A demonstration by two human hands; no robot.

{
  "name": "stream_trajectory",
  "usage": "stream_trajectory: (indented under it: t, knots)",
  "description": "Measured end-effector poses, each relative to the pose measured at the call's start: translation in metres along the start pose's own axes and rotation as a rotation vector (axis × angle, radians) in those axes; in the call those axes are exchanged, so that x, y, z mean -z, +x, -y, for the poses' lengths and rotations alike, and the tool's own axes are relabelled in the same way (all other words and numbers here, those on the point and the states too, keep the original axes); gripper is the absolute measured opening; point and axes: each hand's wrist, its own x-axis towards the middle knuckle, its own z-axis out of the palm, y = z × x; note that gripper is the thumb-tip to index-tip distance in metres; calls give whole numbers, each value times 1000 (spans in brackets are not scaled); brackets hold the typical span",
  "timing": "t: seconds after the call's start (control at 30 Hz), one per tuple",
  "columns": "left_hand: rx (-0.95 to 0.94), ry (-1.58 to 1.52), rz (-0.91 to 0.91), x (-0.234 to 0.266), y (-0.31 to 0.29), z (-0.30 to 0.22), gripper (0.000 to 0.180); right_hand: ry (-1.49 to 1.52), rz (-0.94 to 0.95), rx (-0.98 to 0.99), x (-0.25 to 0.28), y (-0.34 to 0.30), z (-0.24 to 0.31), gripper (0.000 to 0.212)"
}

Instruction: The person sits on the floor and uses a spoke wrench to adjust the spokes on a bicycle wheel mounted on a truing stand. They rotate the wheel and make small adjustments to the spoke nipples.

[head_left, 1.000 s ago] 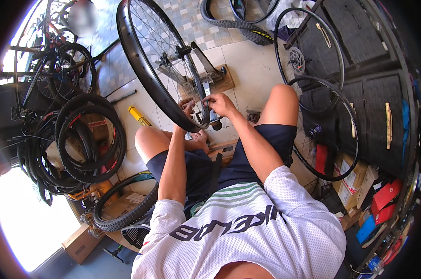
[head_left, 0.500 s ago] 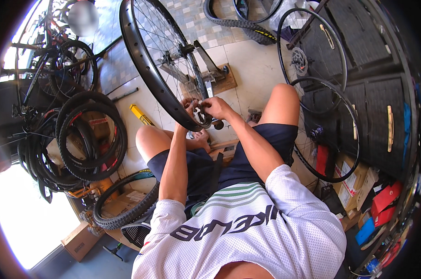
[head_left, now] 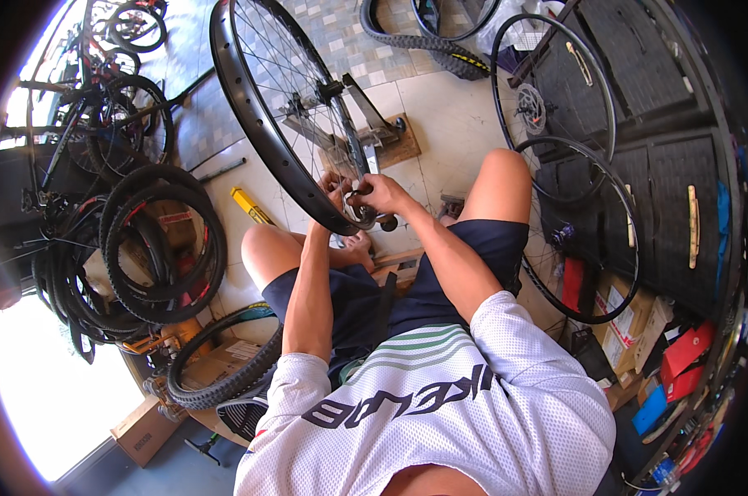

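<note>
A bicycle wheel with a wide black rim (head_left: 260, 139) and thin spokes stands upright in a metal truing stand (head_left: 379, 130) on a wooden base (head_left: 403, 147). My left hand (head_left: 334, 188) reaches between the spokes near the wheel's bottom, with its fingers curled together. Close beside it, my right hand (head_left: 382, 194) is closed at the near right side of the rim. Small dark parts show around its fingertips, but what it grips is too small and covered to make out. A black knob (head_left: 387, 222) of the stand sits just below my right hand.
Loose tyres (head_left: 163, 244) and parked bicycles (head_left: 126, 116) crowd the left. Another tyre (head_left: 225, 388) leans by cardboard boxes at lower left. A yellow box (head_left: 251, 205) lies on the floor. Two thin wheels (head_left: 595, 314) lean against black drawers (head_left: 663, 198) at right.
The wheel's rim has turned slightly, its holes having shifted. My right hand's fingers have changed position a little near the rim; my left hand stays about where it was.
</note>
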Motion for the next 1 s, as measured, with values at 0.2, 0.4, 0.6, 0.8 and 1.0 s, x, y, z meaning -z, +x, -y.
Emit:
stream_trajectory:
  t: [0.2, 0.4, 0.6, 0.8, 1.0]
  knots:
    - [41, -39, -5, -2, 0, -4, 24, -87, -150, -19, -12, -4, 10, 41]
    - [153, -72, -35, -8, -9, -25, 26, -6, -71, 116, 4, -5, -2, 29]
    - [280, -330, -129, 4, -19, -23, 41, 357, -32, 60, 21, -11, 17, 15]
    - [155, 9, -114, -12, -14, -14, 34, 608, -92, -58, 19, -9, 12, 16]
    - [91, -70, -50, -14, -13, -13, 31, 207, -73, 16, 3, 3, -21, 18]
